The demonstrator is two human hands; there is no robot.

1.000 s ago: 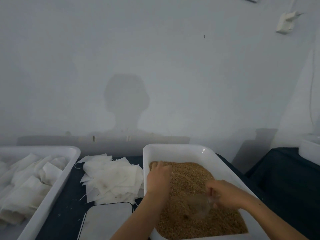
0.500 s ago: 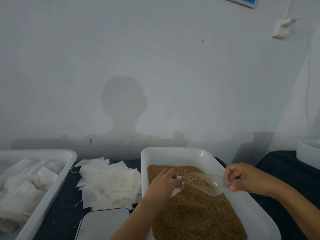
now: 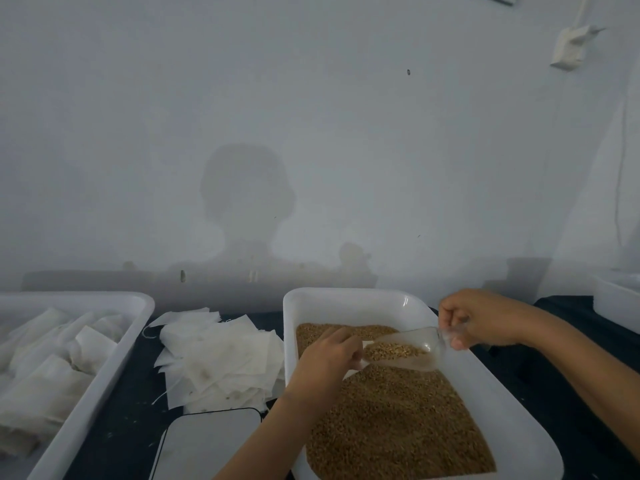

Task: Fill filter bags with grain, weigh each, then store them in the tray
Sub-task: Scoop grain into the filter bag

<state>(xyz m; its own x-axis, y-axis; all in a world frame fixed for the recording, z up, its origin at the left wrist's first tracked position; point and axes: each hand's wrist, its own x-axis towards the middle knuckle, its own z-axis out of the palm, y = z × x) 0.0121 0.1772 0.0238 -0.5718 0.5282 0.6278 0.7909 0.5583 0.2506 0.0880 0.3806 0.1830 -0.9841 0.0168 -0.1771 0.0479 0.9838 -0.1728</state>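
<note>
**White tubs, brown grain, dark cloth**

From my seat at the controls, the grain [image 3: 398, 427] reads golden brown, speckled with darker kernels. I take the grain bin [image 3: 353, 303] holding it as my landmark: plain white plastic. Above the grain, the scoop [image 3: 412, 348] is clear, tinted tan by the kernels inside. Left of the bin, the loose filter bags [image 3: 221, 355] are off-white with faint yellowish spots. Further left, the tray [image 3: 104, 386] is white, its filled bags [image 3: 45, 375] cream. Just left of the bin's near corner, the scale [image 3: 207, 441] shows pale grey with a black border. The tablecloth [image 3: 561, 393] under the bin is near-black. Behind it, the wall [image 3: 311, 116] is pale grey-blue.
</note>
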